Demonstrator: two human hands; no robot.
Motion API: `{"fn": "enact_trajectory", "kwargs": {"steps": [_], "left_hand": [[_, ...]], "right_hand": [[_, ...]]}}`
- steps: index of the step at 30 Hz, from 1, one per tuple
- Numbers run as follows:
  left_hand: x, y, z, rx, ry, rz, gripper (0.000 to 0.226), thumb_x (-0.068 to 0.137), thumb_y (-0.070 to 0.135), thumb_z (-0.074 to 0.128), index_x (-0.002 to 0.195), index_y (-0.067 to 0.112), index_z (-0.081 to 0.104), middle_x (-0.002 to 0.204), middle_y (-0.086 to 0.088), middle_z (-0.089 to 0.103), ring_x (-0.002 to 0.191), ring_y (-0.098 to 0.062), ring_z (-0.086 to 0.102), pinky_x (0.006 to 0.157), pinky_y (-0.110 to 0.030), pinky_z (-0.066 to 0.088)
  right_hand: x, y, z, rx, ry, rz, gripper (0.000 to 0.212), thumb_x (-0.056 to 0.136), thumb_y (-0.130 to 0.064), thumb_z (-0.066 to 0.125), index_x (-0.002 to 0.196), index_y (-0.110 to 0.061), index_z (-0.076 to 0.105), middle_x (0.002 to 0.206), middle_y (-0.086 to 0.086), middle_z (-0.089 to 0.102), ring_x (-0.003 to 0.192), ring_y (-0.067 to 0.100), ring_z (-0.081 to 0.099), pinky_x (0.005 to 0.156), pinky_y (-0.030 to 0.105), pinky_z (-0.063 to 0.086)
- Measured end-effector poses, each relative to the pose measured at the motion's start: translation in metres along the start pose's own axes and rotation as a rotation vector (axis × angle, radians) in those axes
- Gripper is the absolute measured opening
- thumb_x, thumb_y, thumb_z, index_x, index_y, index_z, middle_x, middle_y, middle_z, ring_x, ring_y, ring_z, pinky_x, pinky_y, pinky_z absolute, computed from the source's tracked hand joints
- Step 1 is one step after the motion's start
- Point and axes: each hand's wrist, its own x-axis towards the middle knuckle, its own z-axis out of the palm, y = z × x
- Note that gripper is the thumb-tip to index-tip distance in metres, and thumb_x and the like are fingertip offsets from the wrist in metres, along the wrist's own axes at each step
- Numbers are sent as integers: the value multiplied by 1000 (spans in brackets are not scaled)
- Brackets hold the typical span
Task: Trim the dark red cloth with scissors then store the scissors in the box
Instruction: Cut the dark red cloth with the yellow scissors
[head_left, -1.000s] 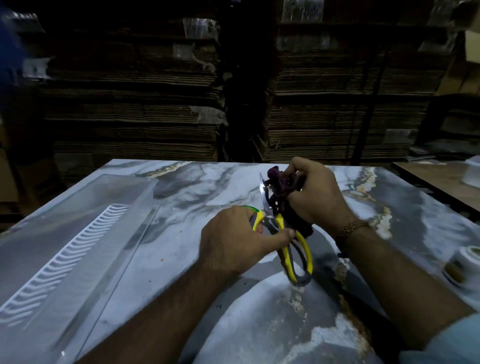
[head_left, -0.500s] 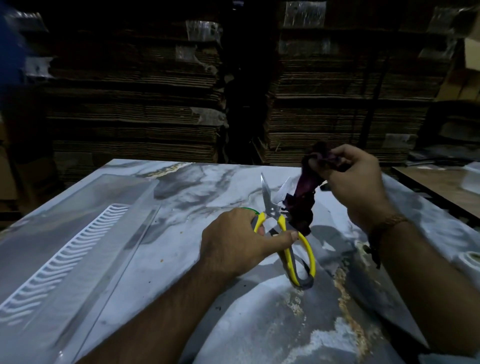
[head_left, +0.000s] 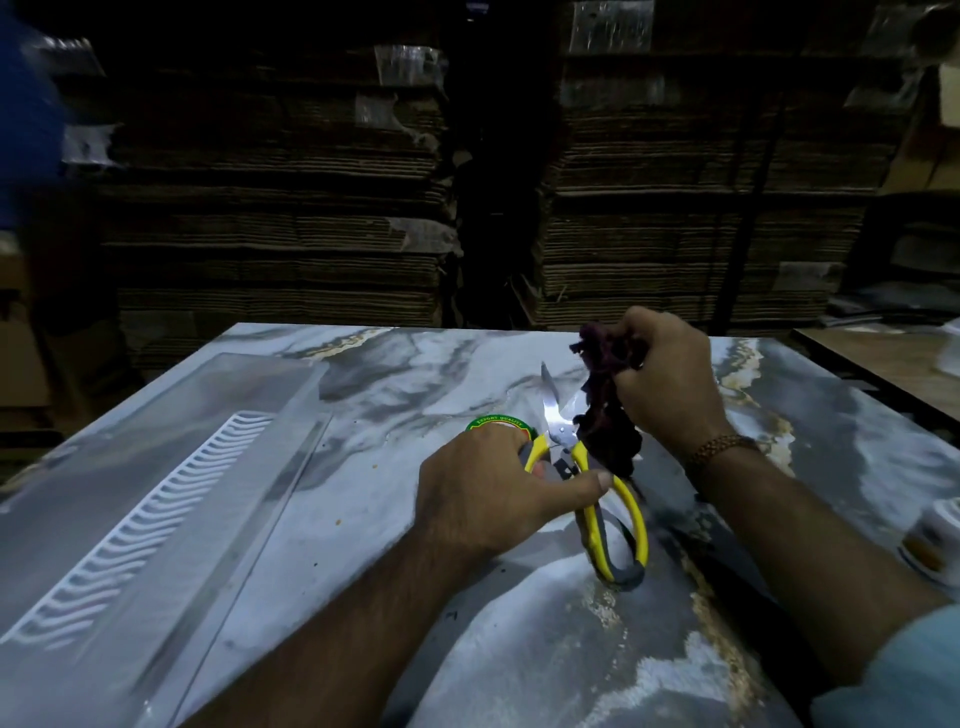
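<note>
i am working the trimming step, and my left hand (head_left: 488, 488) is gripping the scissors (head_left: 587, 483) by the yellow handles, thumb pressed across the nearer loop, the blades pointing away from me and standing parted. my right hand (head_left: 670, 379) is clenching the dark red cloth (head_left: 605, 415) in a bunch, lifted off the marble table (head_left: 395, 374), with the loose end hanging down just right of the blades, at or very near the pivot.

to do this well, i judge i should be feeding only the ragged hanging edge into the open blades, not the whole wad, because a thick bunch will likely jam or chew rather than shear. i would be pulling the cloth taut downward with my right fingers kept above and clear of the blade line, then closing near the pivot where the bite is strongest.

the cloth is looking crumpled and frayed, deep maroon going almost black in this dim light, soft and limp, twisted into a rope-like clump. whether any strand is already between the blades i cannot tell.

the clear box (head_left: 156, 519) is sitting on the left side of the table, well apart from my hands, waiting for the scissors afterward.
</note>
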Motion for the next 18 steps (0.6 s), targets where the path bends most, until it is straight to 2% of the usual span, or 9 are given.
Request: {"fn": "enact_trajectory", "kwargs": {"steps": [2, 4, 6, 8, 11, 15, 18], "left_hand": [[1, 0, 0, -22, -12, -13, 82, 65, 95, 66, 67, 17, 42, 58, 3, 44, 54, -11, 43, 55, -33, 36], [2, 2, -2, -12, -26, -24, 81, 65, 94, 67, 66, 18, 42, 57, 4, 45, 55, -12, 45, 55, -32, 36], [2, 3, -2, -13, -35, -32, 81, 63, 94, 67, 67, 16, 44, 56, 4, 49, 55, -12, 50, 54, -31, 38], [1, 3, -1, -30, -35, -36, 83, 62, 94, 67, 69, 13, 51, 58, 5, 57, 56, -11, 55, 54, -32, 43], [-1, 3, -2, -31, -8, -10, 79, 64, 92, 68, 67, 15, 47, 58, 3, 51, 54, -10, 49, 51, -31, 35], [-4, 4, -2, 26, -4, 19, 79, 65, 93, 67, 65, 17, 44, 59, 2, 48, 54, -10, 47, 52, -31, 32], [-6, 7, -1, 68, -4, 24, 80, 66, 93, 67, 65, 18, 41, 60, 2, 46, 55, -11, 46, 53, -33, 31]], "right_hand": [[-1, -4, -10, 52, 101, -25, 18, 73, 0, 71, 84, -14, 69, 81, 7, 68, 76, 25, 64, 62, 31, 46], [-6, -15, -21, 107, 116, -100, 15, 76, -6, 78, 88, -15, 75, 80, -1, 70, 72, 16, 64, 62, 26, 50], [-10, -27, -26, 134, -25, -207, 19, 75, -9, 83, 92, -16, 79, 81, -5, 71, 70, 7, 62, 62, 12, 44], [-12, -33, -19, 91, -209, -286, 23, 71, -6, 85, 90, -19, 81, 80, -8, 71, 69, 4, 61, 63, 7, 39], [-10, -34, -1, 4, -230, -290, 23, 70, -5, 79, 86, -22, 77, 79, -9, 66, 68, 5, 54, 62, 12, 37], [-4, -31, 10, -79, -149, -219, 24, 67, -4, 75, 86, -20, 75, 85, 2, 72, 81, 25, 66, 70, 38, 56], [0, -28, 15, -168, -63, -190, 26, 71, -3, 73, 93, -17, 75, 89, 8, 68, 88, 34, 63, 68, 38, 51]]}}
